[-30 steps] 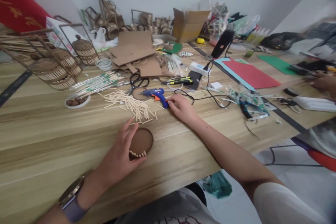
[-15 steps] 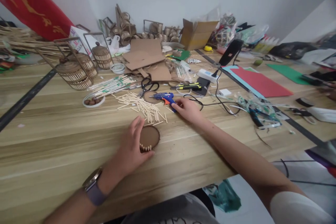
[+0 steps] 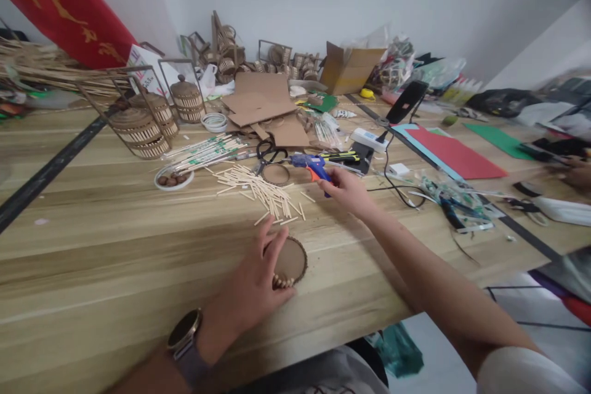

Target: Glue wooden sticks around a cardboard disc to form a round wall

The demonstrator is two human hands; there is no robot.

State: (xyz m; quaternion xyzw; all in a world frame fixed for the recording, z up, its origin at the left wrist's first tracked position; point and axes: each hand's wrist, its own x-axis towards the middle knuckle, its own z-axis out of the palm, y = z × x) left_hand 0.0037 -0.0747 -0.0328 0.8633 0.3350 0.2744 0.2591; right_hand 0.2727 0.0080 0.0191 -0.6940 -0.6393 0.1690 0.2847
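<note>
My left hand (image 3: 256, 274) curves around the left side of a round brown cardboard base (image 3: 293, 258) on the table, thumb at its near edge and fingers at the far left. A short row of small wooden sticks (image 3: 282, 281) stands upright along the base's near rim. My right hand (image 3: 348, 191) grips the handle of a blue glue gun (image 3: 310, 163) with an orange trigger, its nozzle pointing left. Beyond the base lies a loose pile of short wooden sticks (image 3: 265, 191). Behind that pile is a cardboard ring (image 3: 276, 174) next to black scissors (image 3: 270, 152).
A white bowl of brown balls (image 3: 173, 178) and bundled cotton swabs (image 3: 210, 152) stand left. Cardboard sheets (image 3: 261, 98), finished basket-like lanterns (image 3: 187, 100) and a box (image 3: 353, 68) are behind. A black cable (image 3: 392, 163) trails on the right, near red paper (image 3: 455, 151). Another person's hand (image 3: 579, 171) shows far right.
The glue gun has moved rightward with my right hand, off the cardboard ring. My left hand and the round base have shifted slightly right and nearer to me. The camera view has also shifted.
</note>
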